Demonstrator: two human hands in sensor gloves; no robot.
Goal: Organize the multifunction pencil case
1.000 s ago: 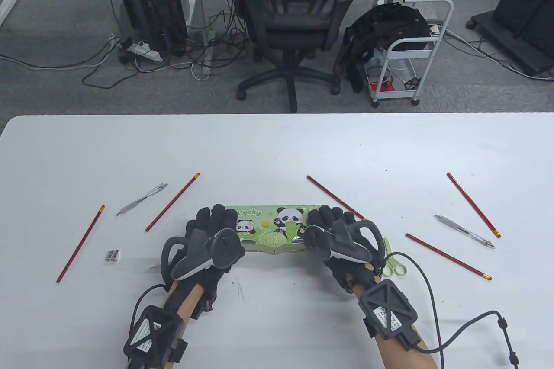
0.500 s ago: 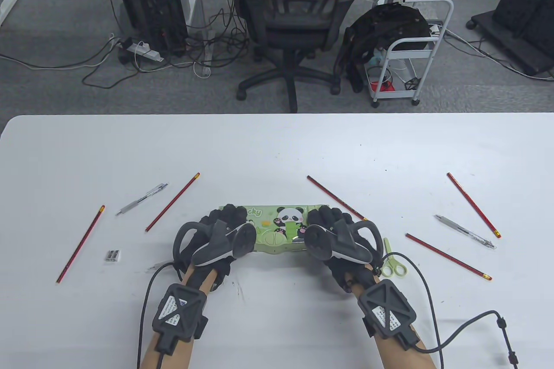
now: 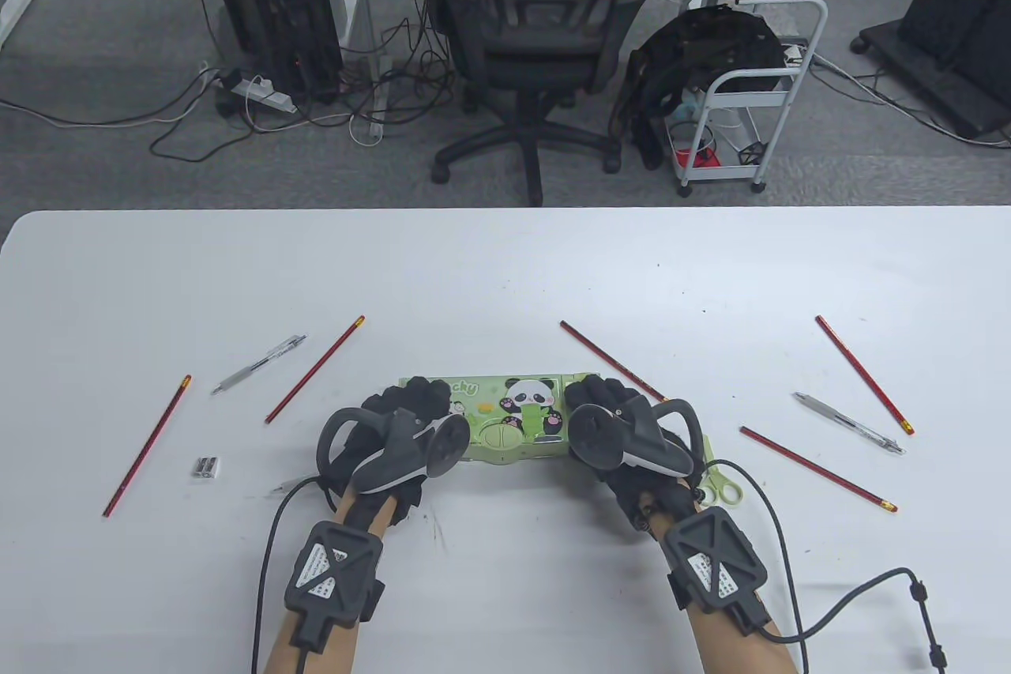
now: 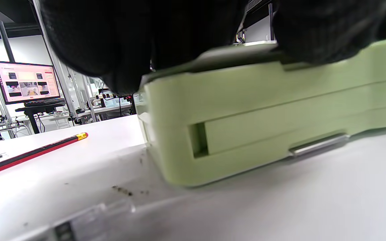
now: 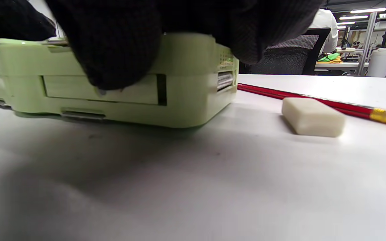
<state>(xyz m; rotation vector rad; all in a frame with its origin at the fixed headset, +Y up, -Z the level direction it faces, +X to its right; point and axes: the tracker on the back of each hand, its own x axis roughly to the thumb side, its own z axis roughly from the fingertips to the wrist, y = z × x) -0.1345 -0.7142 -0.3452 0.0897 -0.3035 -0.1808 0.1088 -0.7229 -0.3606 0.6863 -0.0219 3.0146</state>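
The green panda-print pencil case (image 3: 505, 421) lies closed and flat on the white table (image 3: 505, 271), near its front middle. My left hand (image 3: 415, 399) grips the case's left end, with fingers over the lid. My right hand (image 3: 600, 393) grips its right end the same way. In the left wrist view my fingers (image 4: 129, 40) lie on top of the case (image 4: 263, 117). In the right wrist view my fingers (image 5: 119, 50) press on the front side of the case (image 5: 186, 87).
Red pencils lie left (image 3: 147, 446) (image 3: 314, 370), behind the case (image 3: 608, 359) and right (image 3: 864, 374) (image 3: 817, 468). Pens (image 3: 258, 364) (image 3: 849, 423), a sharpener (image 3: 207, 467), green scissors (image 3: 717, 480) and a white eraser (image 5: 312, 117) also lie around.
My left hand has slid right along the case and its wrist has swung inward. My right hand has shifted slightly right. The case has hardly moved.
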